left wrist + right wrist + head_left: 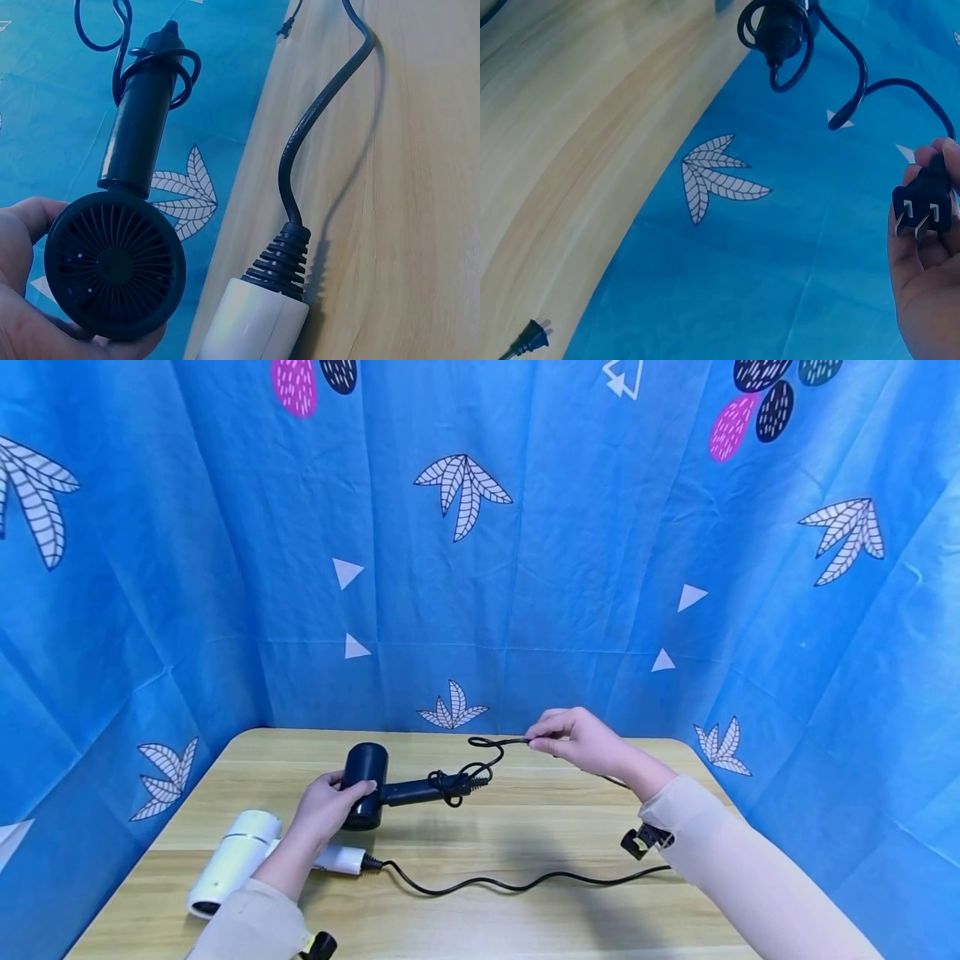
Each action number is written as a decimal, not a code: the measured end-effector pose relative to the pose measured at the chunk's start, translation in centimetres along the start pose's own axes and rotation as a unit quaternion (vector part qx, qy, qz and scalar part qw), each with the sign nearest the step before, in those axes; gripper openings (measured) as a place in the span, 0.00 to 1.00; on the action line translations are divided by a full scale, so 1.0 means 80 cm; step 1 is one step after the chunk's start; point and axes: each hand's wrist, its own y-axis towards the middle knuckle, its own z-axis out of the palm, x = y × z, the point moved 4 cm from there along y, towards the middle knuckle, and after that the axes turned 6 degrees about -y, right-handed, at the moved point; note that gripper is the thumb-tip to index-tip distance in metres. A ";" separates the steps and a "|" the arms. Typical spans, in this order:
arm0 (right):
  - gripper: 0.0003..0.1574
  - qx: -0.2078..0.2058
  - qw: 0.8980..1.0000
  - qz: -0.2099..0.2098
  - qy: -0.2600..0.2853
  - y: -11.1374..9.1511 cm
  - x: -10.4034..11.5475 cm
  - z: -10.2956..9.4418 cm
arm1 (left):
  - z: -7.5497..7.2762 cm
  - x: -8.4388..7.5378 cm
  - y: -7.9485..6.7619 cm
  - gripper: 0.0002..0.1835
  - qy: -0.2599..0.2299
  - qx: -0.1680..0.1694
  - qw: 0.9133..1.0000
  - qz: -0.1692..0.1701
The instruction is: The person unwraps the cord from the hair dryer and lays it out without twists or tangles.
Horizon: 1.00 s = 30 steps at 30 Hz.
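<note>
My left hand grips a black hair dryer round its barrel, above the table. The dryer's handle points right, with its cord looped round the handle's end. Seen in the left wrist view, the barrel's round slotted grille faces the camera. Up and to the right, my right hand pinches the far end of that cord. The right wrist view shows a black plug with two flat prongs between its thumb and fingers. Beneath my left forearm lies a white hair dryer, partly hidden by the arm.
The white dryer's black cord runs rightward across the wooden table and passes behind my right sleeve. A second two-prong plug lies near the table's edge. A blue patterned curtain surrounds the table's back and sides.
</note>
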 end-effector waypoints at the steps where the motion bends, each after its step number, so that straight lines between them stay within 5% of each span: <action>1: 0.09 -0.004 1.000 0.005 0.001 -0.001 -0.001 -0.002 | 0.000 0.000 0.000 0.47 0.000 0.001 1.000 0.002; 21: 0.13 -0.081 0.991 0.109 -0.013 0.000 -0.044 -0.027 | 0.005 -0.001 0.000 0.46 0.019 0.012 1.000 0.007; 30: 0.14 -0.084 0.987 0.138 -0.025 -0.009 -0.070 -0.032 | -0.001 0.000 0.000 0.47 0.026 0.016 1.000 0.003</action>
